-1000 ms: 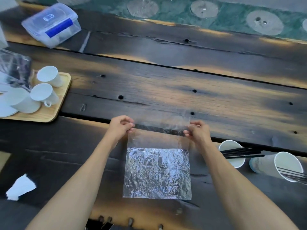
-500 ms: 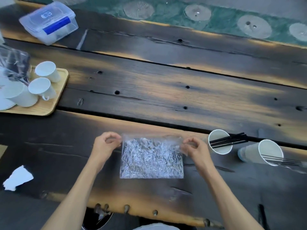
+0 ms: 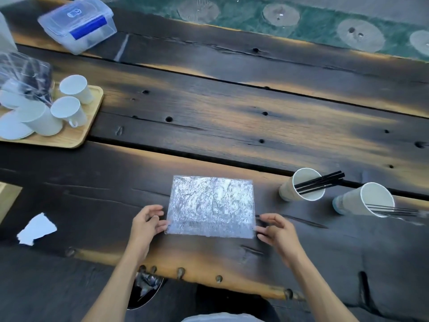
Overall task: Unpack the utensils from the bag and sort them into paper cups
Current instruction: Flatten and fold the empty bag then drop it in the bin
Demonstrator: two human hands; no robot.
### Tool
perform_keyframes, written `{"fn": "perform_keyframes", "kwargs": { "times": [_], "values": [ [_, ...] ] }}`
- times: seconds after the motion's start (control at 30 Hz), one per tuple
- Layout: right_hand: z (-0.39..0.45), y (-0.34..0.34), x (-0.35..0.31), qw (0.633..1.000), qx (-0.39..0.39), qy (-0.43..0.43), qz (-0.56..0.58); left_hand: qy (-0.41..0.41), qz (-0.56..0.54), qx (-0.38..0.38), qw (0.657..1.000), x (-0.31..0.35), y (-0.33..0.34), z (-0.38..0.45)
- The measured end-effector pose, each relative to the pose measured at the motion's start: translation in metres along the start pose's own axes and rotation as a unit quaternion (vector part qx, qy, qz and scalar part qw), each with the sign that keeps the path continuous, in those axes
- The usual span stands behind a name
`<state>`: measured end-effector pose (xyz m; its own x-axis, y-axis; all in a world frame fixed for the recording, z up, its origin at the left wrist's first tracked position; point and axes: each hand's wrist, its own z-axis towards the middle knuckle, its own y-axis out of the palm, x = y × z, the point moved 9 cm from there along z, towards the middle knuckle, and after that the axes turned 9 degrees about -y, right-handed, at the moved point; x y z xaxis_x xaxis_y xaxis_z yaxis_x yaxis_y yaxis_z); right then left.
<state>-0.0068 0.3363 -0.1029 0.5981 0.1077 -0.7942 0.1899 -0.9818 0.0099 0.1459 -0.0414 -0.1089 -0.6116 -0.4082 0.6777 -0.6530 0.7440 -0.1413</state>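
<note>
So the bag (image 3: 210, 206) is lying flat on the dark wooden table (image 3: 209, 117), right at the near edge in front of the person, and it looks basically empty: just crinkly silver foil inside clear plastic, no lumps showing. The left hand (image 3: 146, 225) has the near left corner pinched between thumb and fingertips, and the right hand (image 3: 277, 228) has its fingers loosely curled at the near right corner, touching the edge. Can't quite tell if that one is a real pinch or just resting there.

Handling-wise I'd guess this thing weighs next to nothing and is totally floppy, so it'll sag or fold the second it's lifted from one side. Plastic that smooth is probably slippery too, so corners and edges are the place to grab, which is what's happening.

Off to the right there's a paper cup (image 3: 301, 185) tipped over with black sticks (image 3: 321, 182) poking out, and a second cup (image 3: 364, 201) beside it with thinner utensils (image 3: 394, 211). Sorting looks pretty much done to me.
</note>
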Motion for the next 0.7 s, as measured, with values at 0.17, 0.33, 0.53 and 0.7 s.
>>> {"fn": "perform_keyframes", "kwargs": {
  "times": [0.17, 0.33, 0.53, 0.7],
  "values": [
    [-0.012, 0.003, -0.008, 0.986, 0.088, -0.066, -0.128, 0.073, 0.205, 0.127, 0.968, 0.005, -0.008, -0.022],
    [-0.026, 0.126, 0.016, 0.991, -0.095, -0.001, -0.1, 0.131, 0.324, -0.047, 0.936, 0.003, 0.093, -0.054],
    [-0.015, 0.128, 0.033, 0.988, -0.064, 0.062, -0.129, -0.048, 0.182, 0.039, 0.981, -0.022, 0.079, -0.031],
    [-0.005, 0.038, 0.031, 0.989, 0.084, 0.08, -0.09, -0.161, -0.021, 0.018, 0.987, -0.039, 0.051, -0.022]
  ]
}}
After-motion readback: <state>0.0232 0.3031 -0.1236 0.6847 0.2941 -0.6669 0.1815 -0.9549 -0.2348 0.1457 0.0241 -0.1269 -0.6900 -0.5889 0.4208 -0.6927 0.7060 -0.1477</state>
